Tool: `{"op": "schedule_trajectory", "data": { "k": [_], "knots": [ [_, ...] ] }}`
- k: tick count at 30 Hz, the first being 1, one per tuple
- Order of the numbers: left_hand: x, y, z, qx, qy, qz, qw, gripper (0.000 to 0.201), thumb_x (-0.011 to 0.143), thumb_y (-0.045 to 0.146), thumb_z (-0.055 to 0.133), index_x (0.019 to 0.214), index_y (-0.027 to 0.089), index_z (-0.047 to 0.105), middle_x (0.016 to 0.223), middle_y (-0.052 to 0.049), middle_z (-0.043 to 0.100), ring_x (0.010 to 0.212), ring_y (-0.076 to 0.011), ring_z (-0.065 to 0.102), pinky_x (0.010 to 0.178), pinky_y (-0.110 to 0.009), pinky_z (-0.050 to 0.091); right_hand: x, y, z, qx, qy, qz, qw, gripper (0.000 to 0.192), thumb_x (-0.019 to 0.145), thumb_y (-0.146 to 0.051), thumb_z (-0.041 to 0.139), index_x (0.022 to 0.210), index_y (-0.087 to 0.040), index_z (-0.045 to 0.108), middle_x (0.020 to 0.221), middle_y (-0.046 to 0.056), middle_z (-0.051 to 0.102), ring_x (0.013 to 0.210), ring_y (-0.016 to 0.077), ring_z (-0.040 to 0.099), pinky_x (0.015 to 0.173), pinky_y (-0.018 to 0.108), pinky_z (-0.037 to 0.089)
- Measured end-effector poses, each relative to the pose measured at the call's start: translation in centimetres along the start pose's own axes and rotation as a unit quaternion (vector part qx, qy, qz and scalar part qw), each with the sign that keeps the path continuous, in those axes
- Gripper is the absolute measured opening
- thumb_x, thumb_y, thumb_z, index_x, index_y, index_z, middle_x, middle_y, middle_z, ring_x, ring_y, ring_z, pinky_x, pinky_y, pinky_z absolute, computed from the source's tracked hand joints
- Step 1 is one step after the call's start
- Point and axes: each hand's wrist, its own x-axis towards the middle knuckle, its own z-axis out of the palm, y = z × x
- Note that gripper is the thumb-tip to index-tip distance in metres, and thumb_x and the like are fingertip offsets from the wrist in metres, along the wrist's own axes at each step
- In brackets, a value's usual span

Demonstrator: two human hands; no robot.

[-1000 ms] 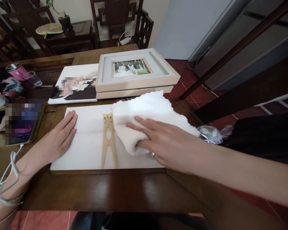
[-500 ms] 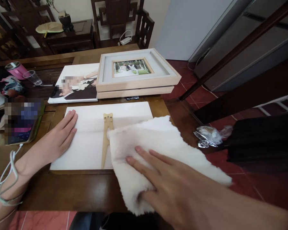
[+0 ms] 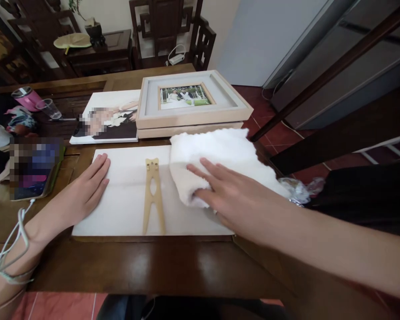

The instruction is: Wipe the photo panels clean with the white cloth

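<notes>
Board: The white board (image 3: 122,209) is laid flat on the table (image 3: 103,266), in front of the frames (image 3: 190,118).
Stand: The tan stand (image 3: 154,203) is laid along the board's middle, legs parted toward the near edge.
Left hand: The left hand (image 3: 86,191) is rested palm down on the board's left side; nothing is seen clamped in it.
Right hand: The right hand (image 3: 235,195) is pressed over the cloth (image 3: 213,144), fingers spread, one digit tucked at a fold; whether the cloth is pinched beneath cannot be told.
Cloth: The board's right portion is covered; the stand is left uncovered.
Step in hand: Wiping of the board is judged to be under way.
Next move: Light, even pressure is called for, with the stand cleared and the board held steady.
</notes>
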Motion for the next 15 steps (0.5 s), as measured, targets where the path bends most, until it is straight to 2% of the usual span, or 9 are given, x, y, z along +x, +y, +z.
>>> {"op": "schedule_trajectory", "data": {
  "k": [4,7,10,15],
  "knots": [
    [0.1,0.0,0.1,-0.008,0.007,-0.004,1.000,0.063,0.099,0.046,0.022,0.154,0.015,0.019,0.164,-0.006,0.013,0.149,-0.0286,0.017,0.122,-0.045,0.017,-1.3,-3.9,-1.1,0.055,0.018,-0.011,0.998,0.013,0.070,-0.024,0.072,0.081,-0.017,0.074,0.127,0.023,0.063,0.114,0.0449,0.060,0.082,0.053,0.057],
    [0.1,0.1,0.0,-0.007,0.003,-0.010,1.000,0.063,0.099,0.045,0.022,0.154,0.015,0.018,0.164,-0.006,0.013,0.149,-0.0282,0.016,0.122,-0.045,0.016,-1.7,-4.8,-1.6,0.092,0.003,-0.023,0.995,0.014,0.064,-0.024,0.074,0.078,-0.021,0.074,0.123,0.019,0.066,0.112,0.0420,0.062,0.082,0.050,0.058],
    [0.1,0.2,0.0,-0.008,0.004,-0.009,1.000,0.063,0.099,0.046,0.021,0.154,0.017,0.018,0.164,-0.005,0.013,0.149,-0.0280,0.016,0.122,-0.046,0.017,-1.4,-3.6,-1.4,0.083,0.012,-0.016,0.996,0.023,0.064,-0.012,0.070,0.085,-0.020,0.074,0.131,0.018,0.061,0.122,0.0398,0.056,0.089,0.047,0.057],
    [0.0,0.2,-0.1,-0.012,-0.002,-0.011,1.000,0.063,0.099,0.049,0.020,0.154,0.019,0.018,0.164,-0.004,0.012,0.149,-0.0285,0.016,0.122,-0.047,0.018,-0.3,0.3,0.4,0.035,0.027,-0.010,0.999,0.032,0.066,0.003,0.063,0.091,-0.015,0.072,0.143,0.019,0.051,0.133,0.0386,0.044,0.104,0.052,0.046]
  ]
}}
